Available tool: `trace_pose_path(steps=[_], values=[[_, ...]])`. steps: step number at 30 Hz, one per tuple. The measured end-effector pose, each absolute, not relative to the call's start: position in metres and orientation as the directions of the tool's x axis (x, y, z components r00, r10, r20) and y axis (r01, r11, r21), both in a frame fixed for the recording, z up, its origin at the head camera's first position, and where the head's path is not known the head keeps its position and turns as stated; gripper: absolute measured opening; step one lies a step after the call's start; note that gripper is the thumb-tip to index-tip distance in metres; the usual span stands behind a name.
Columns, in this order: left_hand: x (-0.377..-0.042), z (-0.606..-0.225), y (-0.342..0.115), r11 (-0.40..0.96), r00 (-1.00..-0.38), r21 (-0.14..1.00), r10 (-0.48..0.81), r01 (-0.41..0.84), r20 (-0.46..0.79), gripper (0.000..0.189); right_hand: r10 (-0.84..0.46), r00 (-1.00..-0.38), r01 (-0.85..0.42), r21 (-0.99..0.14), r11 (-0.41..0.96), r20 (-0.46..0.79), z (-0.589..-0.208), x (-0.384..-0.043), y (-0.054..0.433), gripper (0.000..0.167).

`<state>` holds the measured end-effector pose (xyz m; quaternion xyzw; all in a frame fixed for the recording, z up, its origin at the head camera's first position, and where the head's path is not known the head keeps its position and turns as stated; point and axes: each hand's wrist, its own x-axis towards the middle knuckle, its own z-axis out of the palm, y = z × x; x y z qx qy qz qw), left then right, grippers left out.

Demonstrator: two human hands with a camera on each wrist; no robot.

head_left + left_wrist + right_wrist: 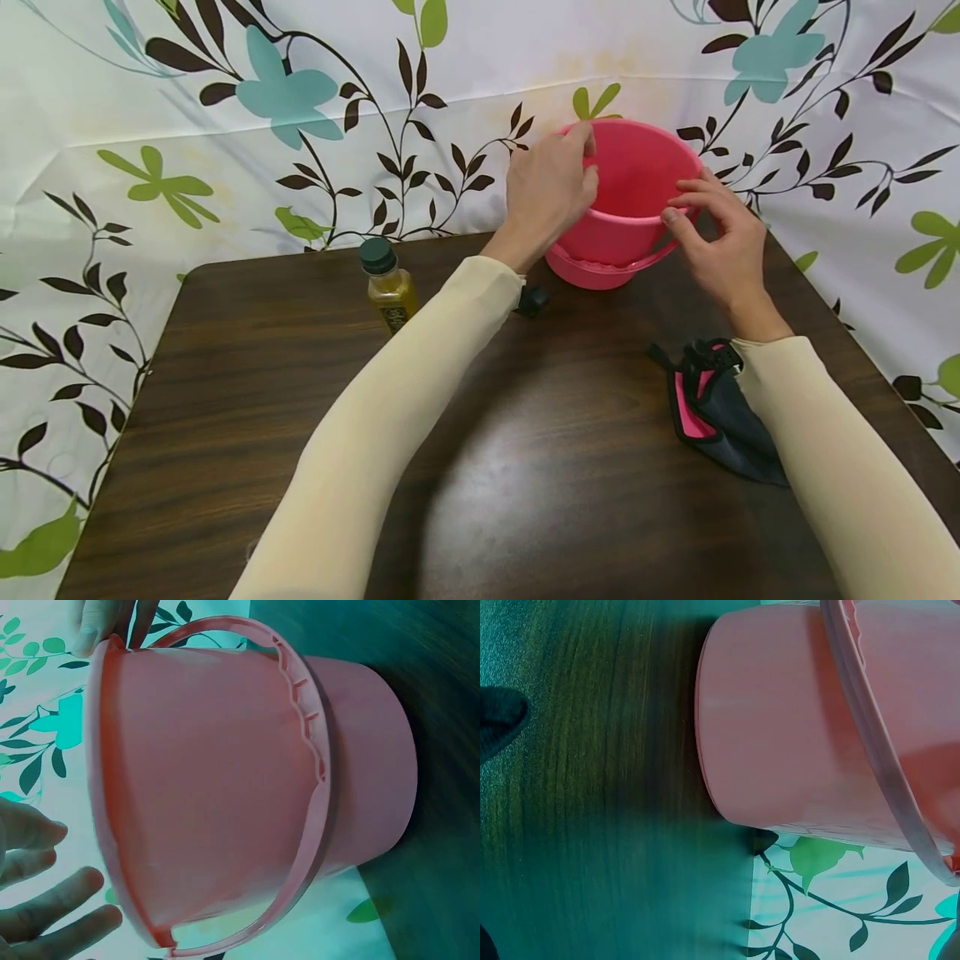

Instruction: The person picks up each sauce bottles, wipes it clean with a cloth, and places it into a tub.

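Note:
A pink bucket [615, 237] stands upright on the table, its handle [319, 772] hanging down the near side. My right hand [723, 233] grips the rim at the right, beside the handle joint; its thumb and fingertips [88, 637] also appear in the left wrist view. At the left rim is my left hand [551, 183], its fingers loosely bent above the opening. The left wrist view shows those fingers [56, 907] spread and apart from the bucket wall. In the right wrist view the bucket [780, 727] fills the right side, while the right hand is mostly hidden.
A bottle of yellow liquid [392, 287] with a dark green cap stands behind my left forearm. Under the right forearm lies a dark fabric item [731, 425] with pink lining. A patterned curtain [247, 183] borders the wooden table [247, 375] at the back and sides.

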<state>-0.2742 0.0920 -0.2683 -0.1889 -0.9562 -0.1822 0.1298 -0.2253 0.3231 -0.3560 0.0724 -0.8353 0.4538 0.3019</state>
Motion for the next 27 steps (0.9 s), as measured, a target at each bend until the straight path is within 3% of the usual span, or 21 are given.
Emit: trace_pose_path(steps=[15, 27], values=[[-0.250, -0.249, 0.069, 0.917, -0.926, 0.185, 0.316, 0.354, 0.206, 0.062, 0.056, -0.854, -0.320, -0.608, 0.726, 0.517, -0.331, -0.212, 0.317, 0.048], [-0.219, -0.256, 0.033, 0.925, -0.919, 0.104, 0.342, 0.367, 0.197, 0.067, -0.175, -0.829, -0.431, -0.406, 0.806, 0.531, -0.305, -0.197, 0.302, 0.062]])
